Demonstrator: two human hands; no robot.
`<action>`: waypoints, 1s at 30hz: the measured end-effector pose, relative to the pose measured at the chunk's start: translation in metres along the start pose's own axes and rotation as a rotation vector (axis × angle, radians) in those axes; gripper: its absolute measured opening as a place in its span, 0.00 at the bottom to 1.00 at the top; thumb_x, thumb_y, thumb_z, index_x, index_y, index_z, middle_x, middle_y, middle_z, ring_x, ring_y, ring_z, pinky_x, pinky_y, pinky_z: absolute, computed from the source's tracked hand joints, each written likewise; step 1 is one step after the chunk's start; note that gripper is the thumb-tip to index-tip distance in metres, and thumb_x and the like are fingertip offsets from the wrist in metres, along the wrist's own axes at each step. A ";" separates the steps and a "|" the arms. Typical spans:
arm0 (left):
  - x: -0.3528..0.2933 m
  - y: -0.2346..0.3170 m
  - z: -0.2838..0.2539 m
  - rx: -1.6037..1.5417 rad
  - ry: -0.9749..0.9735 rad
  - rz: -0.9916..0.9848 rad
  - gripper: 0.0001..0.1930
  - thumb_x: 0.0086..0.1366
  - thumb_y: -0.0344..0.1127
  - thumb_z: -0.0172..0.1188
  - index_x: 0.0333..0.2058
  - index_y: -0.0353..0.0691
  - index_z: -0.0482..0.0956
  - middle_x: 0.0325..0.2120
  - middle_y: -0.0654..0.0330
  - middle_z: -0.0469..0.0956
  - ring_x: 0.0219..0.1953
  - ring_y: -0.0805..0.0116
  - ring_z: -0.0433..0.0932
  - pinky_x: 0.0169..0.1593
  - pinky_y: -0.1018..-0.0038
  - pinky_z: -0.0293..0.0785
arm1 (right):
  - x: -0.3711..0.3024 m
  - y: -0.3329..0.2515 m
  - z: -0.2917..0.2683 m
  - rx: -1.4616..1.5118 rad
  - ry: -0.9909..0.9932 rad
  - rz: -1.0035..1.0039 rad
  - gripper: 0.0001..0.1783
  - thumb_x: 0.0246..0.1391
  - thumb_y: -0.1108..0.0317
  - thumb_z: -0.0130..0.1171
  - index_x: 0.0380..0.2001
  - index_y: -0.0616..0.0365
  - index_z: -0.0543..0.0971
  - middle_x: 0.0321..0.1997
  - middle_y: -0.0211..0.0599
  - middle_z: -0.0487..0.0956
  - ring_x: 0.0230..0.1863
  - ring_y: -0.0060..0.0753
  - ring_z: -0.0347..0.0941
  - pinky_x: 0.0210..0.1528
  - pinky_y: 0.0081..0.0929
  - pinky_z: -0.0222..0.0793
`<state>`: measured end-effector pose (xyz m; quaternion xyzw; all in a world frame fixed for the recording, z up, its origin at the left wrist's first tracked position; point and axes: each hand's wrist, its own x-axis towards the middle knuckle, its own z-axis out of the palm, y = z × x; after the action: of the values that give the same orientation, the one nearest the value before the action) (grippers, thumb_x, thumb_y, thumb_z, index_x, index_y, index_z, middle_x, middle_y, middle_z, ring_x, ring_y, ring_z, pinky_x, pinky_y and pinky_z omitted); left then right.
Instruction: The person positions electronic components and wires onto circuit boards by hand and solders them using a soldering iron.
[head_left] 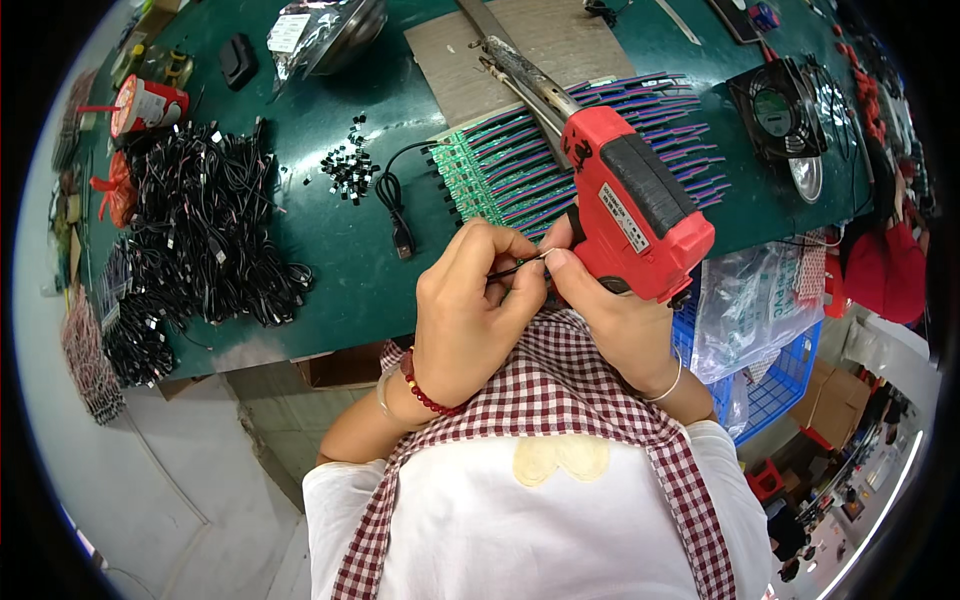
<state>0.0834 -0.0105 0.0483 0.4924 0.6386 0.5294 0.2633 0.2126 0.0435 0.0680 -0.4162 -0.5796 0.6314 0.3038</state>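
Close to my body, my left hand [475, 305] is closed, pinching a thin black cable [503, 271] between thumb and fingers. The cable's pale end reaches the fingertips of my right hand [612, 318], which meet it there. A red and black soldering gun [640, 215] sits in the right hand, its handle mostly hidden by the palm. Its metal nose points away from me, over a row of green circuit boards [465, 172] with many coloured wires [690, 145] running right. Beside the boards lies a coiled black USB cable [398, 215], one end reaching the boards' upper corner.
A large heap of black USB cables [215, 220] covers the left of the green table [340, 310]. Small black parts [348, 165] lie scattered nearby. A red cup [150, 105] stands at far left, a black fan [775, 110] at right. Below the edge is a blue basket [775, 395].
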 end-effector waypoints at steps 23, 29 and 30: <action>-0.003 -0.001 -0.002 -0.115 -0.019 -0.088 0.06 0.52 0.20 0.59 0.25 0.32 0.70 0.20 0.61 0.70 0.20 0.81 0.68 0.20 0.83 0.64 | 0.010 -0.006 -0.006 0.092 -0.009 0.068 0.10 0.48 0.78 0.60 0.36 0.61 0.76 0.33 0.27 0.77 0.33 0.15 0.72 0.36 0.16 0.69; -0.002 0.002 -0.002 -0.118 -0.046 -0.134 0.05 0.54 0.19 0.56 0.26 0.33 0.68 0.20 0.66 0.68 0.21 0.84 0.63 0.23 0.85 0.58 | 0.007 -0.003 -0.008 0.118 -0.020 0.053 0.11 0.48 0.78 0.61 0.37 0.61 0.76 0.33 0.27 0.77 0.34 0.15 0.72 0.36 0.16 0.69; -0.002 0.001 -0.002 -0.100 -0.050 -0.117 0.05 0.54 0.19 0.56 0.26 0.33 0.69 0.20 0.66 0.68 0.21 0.84 0.63 0.23 0.85 0.58 | 0.007 -0.003 -0.008 0.119 -0.021 0.054 0.11 0.48 0.78 0.61 0.37 0.61 0.76 0.33 0.27 0.77 0.34 0.15 0.72 0.36 0.16 0.69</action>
<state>0.0829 -0.0132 0.0497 0.4534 0.6323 0.5321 0.3339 0.2160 0.0536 0.0700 -0.4063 -0.5329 0.6767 0.3049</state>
